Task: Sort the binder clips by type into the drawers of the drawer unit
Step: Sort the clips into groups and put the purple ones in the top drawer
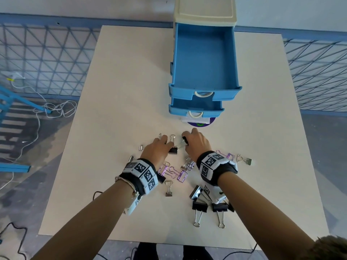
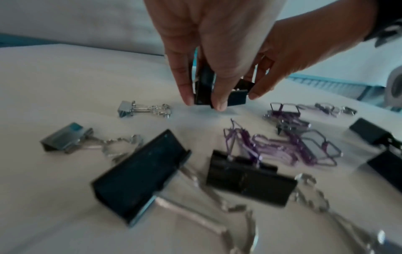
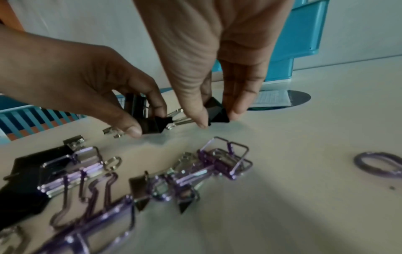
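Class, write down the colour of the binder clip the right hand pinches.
Black. The binder clip in the right hand shows best in the right wrist view.
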Motion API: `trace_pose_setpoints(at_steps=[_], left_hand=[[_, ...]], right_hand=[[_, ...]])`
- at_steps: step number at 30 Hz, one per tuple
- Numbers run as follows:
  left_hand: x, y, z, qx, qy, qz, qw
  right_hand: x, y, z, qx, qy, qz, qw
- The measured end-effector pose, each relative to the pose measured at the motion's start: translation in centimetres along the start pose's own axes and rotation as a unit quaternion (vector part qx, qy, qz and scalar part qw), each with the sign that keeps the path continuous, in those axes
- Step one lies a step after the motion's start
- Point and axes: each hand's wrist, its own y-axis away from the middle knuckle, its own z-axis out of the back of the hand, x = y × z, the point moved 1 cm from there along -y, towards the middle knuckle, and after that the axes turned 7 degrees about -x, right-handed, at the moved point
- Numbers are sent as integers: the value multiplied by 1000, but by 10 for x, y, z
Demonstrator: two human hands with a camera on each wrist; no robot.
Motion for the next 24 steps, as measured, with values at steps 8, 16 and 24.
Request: trace_pose_setpoints(at_steps=[8, 16, 24], left_hand=[[-19, 22, 43, -123, 199, 4, 972], [-70, 84, 23, -43, 190, -99, 976], [-102, 123, -29, 79, 29, -112, 990]], right_hand=[[-12, 37, 48, -124, -97, 5, 988], [-60, 133, 54, -91, -87, -20, 992], [-80, 193, -3, 18, -29, -12, 999]])
